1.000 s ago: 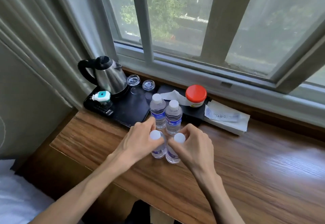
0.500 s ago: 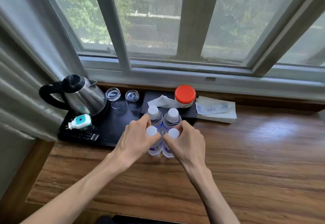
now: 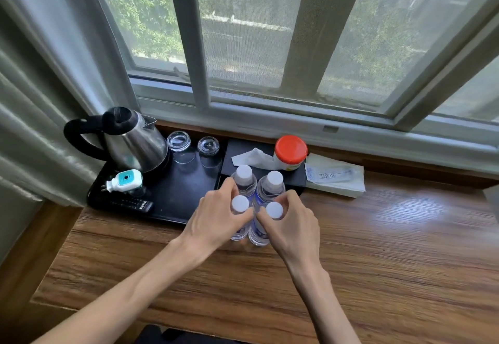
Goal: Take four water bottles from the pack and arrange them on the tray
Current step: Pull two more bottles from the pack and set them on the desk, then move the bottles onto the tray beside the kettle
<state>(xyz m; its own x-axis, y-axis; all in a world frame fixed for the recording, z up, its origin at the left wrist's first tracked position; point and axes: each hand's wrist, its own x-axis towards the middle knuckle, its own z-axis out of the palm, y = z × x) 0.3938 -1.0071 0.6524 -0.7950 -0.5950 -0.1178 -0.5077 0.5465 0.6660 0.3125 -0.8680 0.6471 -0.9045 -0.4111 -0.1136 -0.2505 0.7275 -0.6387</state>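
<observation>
Over the last second the four clear plastic water bottles with white caps have been drawn into a tight two-by-two cluster. The near pair has slid away from the person and now presses against the far pair.

The left hand (image 3: 216, 219) curls around the near-left bottle (image 3: 240, 214) just below its cap. The right hand (image 3: 290, 222) grips the near-right bottle (image 3: 271, 222) the same way. The far-left bottle (image 3: 244, 179) and the far-right bottle (image 3: 273, 184) stand upright and ungripped. They stand at the seam between the black rectangular tray (image 3: 186, 195) and a smaller black mat (image 3: 243, 149); whether they rest fully on the tray I cannot tell.

The bases of the near pair appear to stand on the brown wooden counter (image 3: 378, 249), just off the tray's front right corner. So the grouping looks done, but by my reading the placement is not.

The tray's left part holds a steel electric kettle with a black handle (image 3: 129, 141), two upturned clear glasses (image 3: 193, 145), a white and teal plug-in device (image 3: 124, 180) and a black remote control (image 3: 132, 204). The bare patch beside the cluster is the likely spot for the pair. No pack is in view.
</observation>
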